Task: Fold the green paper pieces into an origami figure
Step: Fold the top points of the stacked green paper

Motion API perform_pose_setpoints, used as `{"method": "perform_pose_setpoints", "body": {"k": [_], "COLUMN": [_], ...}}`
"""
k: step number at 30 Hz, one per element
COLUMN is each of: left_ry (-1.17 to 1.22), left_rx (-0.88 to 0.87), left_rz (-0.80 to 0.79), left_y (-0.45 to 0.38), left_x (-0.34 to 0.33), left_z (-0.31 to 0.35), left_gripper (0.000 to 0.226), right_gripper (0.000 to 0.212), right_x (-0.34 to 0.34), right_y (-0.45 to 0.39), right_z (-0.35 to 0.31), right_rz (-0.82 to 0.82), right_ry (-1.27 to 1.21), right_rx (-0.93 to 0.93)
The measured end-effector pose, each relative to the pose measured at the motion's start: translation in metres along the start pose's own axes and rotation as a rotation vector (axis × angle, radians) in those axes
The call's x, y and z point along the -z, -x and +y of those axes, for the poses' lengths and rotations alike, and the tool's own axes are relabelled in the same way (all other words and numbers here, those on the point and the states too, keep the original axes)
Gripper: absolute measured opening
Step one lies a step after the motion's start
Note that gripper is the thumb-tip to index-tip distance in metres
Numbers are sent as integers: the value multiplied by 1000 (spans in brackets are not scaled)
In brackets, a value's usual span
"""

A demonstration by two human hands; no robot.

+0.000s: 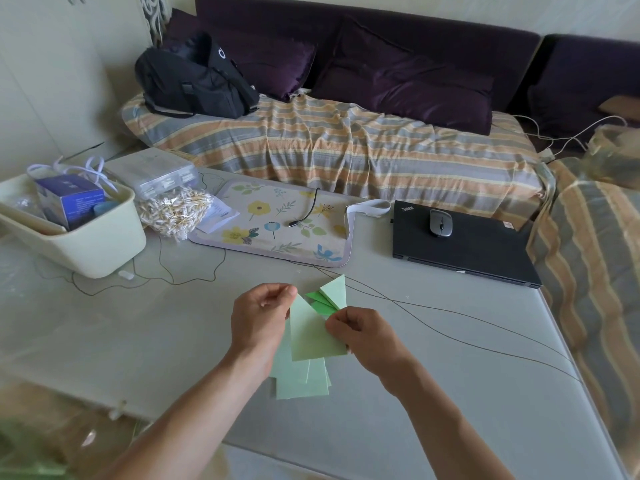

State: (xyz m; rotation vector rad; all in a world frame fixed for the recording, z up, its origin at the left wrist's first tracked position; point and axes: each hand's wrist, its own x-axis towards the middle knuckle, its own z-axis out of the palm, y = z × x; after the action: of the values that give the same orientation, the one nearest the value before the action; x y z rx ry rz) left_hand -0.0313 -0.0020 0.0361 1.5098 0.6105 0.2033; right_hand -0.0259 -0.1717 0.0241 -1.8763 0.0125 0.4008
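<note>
A pale green folded paper piece (pixel 311 336) is held up over the grey table (pixel 138 341) between both hands. My left hand (pixel 259 320) pinches its pointed top corner. My right hand (pixel 360 332) pinches its right edge. Behind them lie a pale green triangle (pixel 336 289) and a brighter green folded piece (pixel 320 301). More pale green sheets (pixel 304 384) are stacked on the table under my left wrist.
A cream tub (pixel 86 244) with a blue box stands at the left, beside a bag of cotton swabs (pixel 173 211). A floral mat (pixel 277 220), a shut black laptop (pixel 460 244) with a mouse (pixel 440 222) and thin cables (pixel 450 323) lie further back. A striped sofa is beyond.
</note>
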Motion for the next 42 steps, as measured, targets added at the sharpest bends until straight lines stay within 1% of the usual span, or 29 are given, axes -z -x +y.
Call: {"method": "perform_pose_setpoints", "body": {"k": [3,6,7,9,12,14,15,17,18,19,21,24,27,29,32,34,36,39,40,42], "left_ry": [-81,-245,-298,-385,-436,-432,-434,-477,-500,-512,-513,-430,-369,-350,-362,-372,-334,-244,-226,-220], "left_rx": [-9,-75,-89,-95,-93,-35,10,93,120,133,134,133,162,178,208,234,224,159,142,139], "left_rz": [-15,-70,-112,-192,-213,-253,-309,-435,-467,-472,-433,-357,-334,-361,-452,-487,-439,-299,-267,-233], "left_y": [-1,2,3,6,7,5,5,8,10,11,14,13,12,13,16,18,18,14,12,10], "left_x": [-1,-2,-1,1,3,5,6,7,6,5,3,3,5,5,5,3,1,2,3,3], "left_z": [-6,-8,-8,-8,-10,-11,-12,-14,-15,-16,-14,-10,-9,-7,-3,0,1,3,4,4], "left_gripper": [7,7,10,10,8,8,8,6,7,7,7,7,8,8,16,20,20,11,8,4], "right_gripper": [17,12,12,12,10,4,4,12,16,20,24,29,28,26,24,22,20,17,17,20], "right_x": [1,2,2,3,4,5,5,7,7,6,5,1,1,1,3,4,6,6,6,5], "right_y": [-3,-4,-4,-4,-6,-8,-8,-8,-7,-7,-7,-6,-4,-5,-7,-7,-5,-2,-2,-3], "right_z": [6,10,12,12,11,11,11,10,9,9,8,7,7,8,10,11,10,7,6,6], "right_rz": [60,75,71,82,152,211,240,273,276,271,243,123,78,107,165,163,103,-43,-67,-66], "right_ry": [94,151,159,170,130,34,-9,-82,-121,-153,-197,-285,-300,-315,-362,-341,-292,-241,-234,-245], "right_rx": [15,37,40,31,-7,-30,-38,-58,-71,-87,-108,-121,-130,-137,-151,-150,-140,-122,-119,-111]}}
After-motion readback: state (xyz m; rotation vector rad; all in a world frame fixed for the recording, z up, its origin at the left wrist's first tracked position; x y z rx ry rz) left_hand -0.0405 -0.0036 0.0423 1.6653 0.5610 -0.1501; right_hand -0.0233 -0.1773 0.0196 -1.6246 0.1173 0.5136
